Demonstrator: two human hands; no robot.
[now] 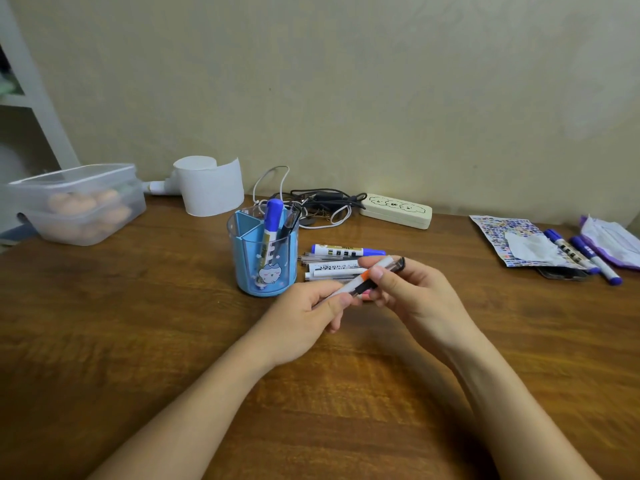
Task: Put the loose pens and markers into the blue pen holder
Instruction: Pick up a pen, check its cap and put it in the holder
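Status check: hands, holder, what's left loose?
Both hands share a grip on one pen. Blue pen holder upright, two inside. Loose pile beside it; nothing blocking.

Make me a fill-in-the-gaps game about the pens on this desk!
1. Both hands, the left hand and the right hand, hold one pen with an ____ band.
2. The pen holder is coloured ____.
3. The marker standing in the holder has a ____ cap.
4. The clear box at the left holds ____.

Missing words: orange; blue; blue; eggs
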